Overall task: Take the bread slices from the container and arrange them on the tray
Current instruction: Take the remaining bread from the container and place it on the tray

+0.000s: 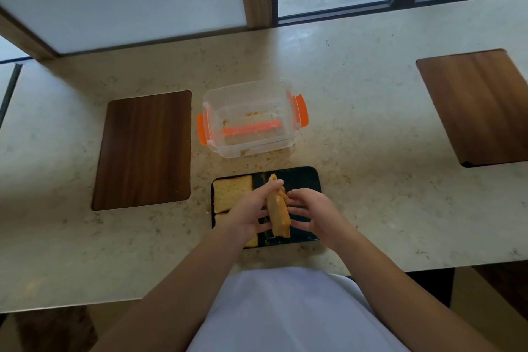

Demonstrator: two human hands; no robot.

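Note:
A black tray (305,177) lies on the counter just in front of me. One bread slice (232,193) lies flat in its far left corner, and a second slice (252,240) shows partly under my left wrist. My left hand (251,208) and my right hand (313,213) hold a stack of bread slices (278,213) on edge between them, above the middle of the tray. The clear plastic container (251,118) with orange clips stands beyond the tray and holds only crumbs.
A dark wooden board (144,150) lies to the left of the container and another wooden board (480,107) at the far right. Crumbs are scattered on the beige counter around the container. A window runs along the far edge.

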